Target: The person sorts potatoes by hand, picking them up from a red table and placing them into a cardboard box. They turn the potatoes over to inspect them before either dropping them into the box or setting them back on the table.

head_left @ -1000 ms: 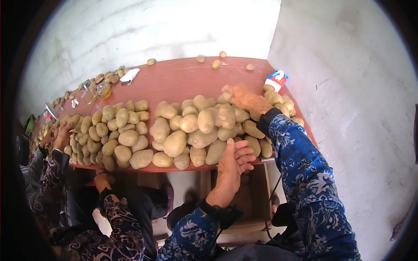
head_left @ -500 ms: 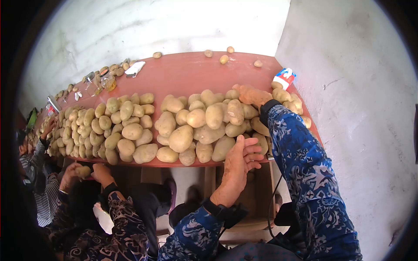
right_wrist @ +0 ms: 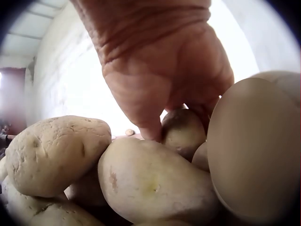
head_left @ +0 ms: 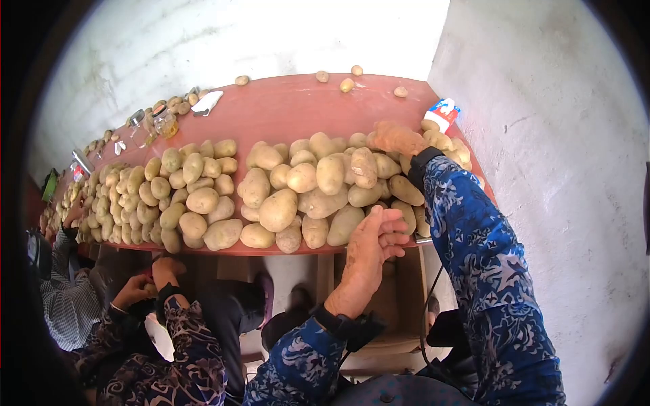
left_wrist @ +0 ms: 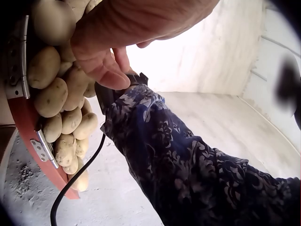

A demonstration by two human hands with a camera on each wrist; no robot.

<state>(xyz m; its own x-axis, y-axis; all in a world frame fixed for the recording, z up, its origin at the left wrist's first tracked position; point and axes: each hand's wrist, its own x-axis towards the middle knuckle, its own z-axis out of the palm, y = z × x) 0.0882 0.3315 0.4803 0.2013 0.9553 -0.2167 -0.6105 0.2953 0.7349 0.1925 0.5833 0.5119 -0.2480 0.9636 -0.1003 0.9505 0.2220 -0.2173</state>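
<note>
A heap of potatoes (head_left: 277,210) covers the near part of the red table (head_left: 271,108). Reaching over the heap, my right hand (head_left: 399,139) is at its far right side. The right wrist view shows that hand's thumb and fingers bent down around a potato (right_wrist: 182,134), with larger potatoes in front partly hiding it. My left hand (head_left: 369,254) is at the table's near edge, fingers loosely extended and palm turned toward the right. Nothing is in it, and its fingers overlap a potato (head_left: 345,225) in the head view.
At the right corner stands a tissue pack (head_left: 441,114) beside more potatoes (head_left: 447,143). Glass jars (head_left: 164,122) and a white cloth (head_left: 208,103) lie back left. Below the edge is a cardboard box (head_left: 386,304). Another person's hands (head_left: 166,271) are at left; a black cable (left_wrist: 80,174) hangs nearby.
My right hand has shifted slightly right along the back of the heap, and its fingers are lower. The left hand keeps its pose. The neighbouring person's hand has come off the pile into the lap.
</note>
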